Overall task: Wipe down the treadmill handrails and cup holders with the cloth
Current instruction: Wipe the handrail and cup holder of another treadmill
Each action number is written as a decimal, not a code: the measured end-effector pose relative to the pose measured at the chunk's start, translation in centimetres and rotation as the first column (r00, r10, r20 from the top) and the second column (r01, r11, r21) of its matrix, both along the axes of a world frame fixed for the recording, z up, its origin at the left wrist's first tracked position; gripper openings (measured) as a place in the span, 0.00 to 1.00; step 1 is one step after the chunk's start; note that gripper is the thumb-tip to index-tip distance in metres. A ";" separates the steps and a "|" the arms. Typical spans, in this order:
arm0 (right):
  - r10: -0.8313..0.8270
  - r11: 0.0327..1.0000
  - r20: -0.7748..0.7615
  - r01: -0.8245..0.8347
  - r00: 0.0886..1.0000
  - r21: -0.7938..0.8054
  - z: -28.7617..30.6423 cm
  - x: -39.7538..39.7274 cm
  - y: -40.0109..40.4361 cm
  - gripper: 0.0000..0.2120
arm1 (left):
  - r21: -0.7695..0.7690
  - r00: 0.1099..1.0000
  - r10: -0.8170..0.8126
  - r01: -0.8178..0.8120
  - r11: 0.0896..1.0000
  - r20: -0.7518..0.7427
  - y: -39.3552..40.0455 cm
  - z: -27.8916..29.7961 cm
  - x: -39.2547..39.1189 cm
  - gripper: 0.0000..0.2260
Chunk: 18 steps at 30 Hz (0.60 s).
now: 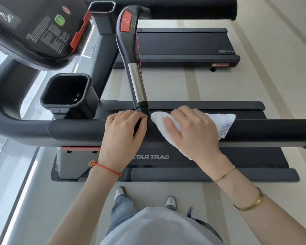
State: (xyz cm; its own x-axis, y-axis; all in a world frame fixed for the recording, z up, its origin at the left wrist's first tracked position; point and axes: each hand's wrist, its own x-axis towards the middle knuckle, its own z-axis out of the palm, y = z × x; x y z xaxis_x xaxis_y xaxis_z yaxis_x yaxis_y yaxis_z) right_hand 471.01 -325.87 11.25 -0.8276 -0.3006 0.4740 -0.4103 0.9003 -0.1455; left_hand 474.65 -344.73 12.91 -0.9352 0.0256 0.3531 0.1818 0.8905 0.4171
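Two hands on handrail [78,131] | L hand [125,133] curled round rail, fingertips hidden over far side | R hand [193,131] flat, fingers straight, pressing white cloth [224,121] on rail at 3 o'clock of L | cloth mostly covered, tag legible no | cup holder [67,91] at 10 o'clock, inside dark | console [35,29] cut off top-left.

A pale floor [219,82] with darker beige stripes runs across the room. A second treadmill [182,46] stands well apart, beyond the near one, its dark belt bearing a small red label. Along the left side, a bright window [0,156] at floor level lets in daylight.
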 end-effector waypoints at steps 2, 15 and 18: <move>-0.045 0.999 0.029 0.045 0.999 0.003 0.3 -0.3 2.1 0.22 | 0.005 1.000 -0.010 0.010 1.000 0.005 1.0 0.0 -0.1 0.07; -0.029 1.000 -0.039 0.029 0.999 -0.008 -0.2 -0.6 7.2 0.21 | 0.025 0.999 -0.034 0.034 0.999 0.013 8.3 0.1 -0.8 0.08; -0.065 0.998 -0.091 0.063 0.994 -0.031 -0.5 -0.8 11.3 0.20 | 0.038 0.998 -0.051 0.050 0.998 0.024 10.2 0.2 -1.1 0.08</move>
State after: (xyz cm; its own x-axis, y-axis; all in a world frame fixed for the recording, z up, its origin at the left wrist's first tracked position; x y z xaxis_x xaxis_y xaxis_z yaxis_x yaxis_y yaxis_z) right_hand 470.22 -314.53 10.80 -0.7975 -0.2340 0.5560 -0.3647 0.9213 -0.1353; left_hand 473.55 -334.52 13.10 -0.9415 0.0602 0.3316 0.2153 0.8644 0.4545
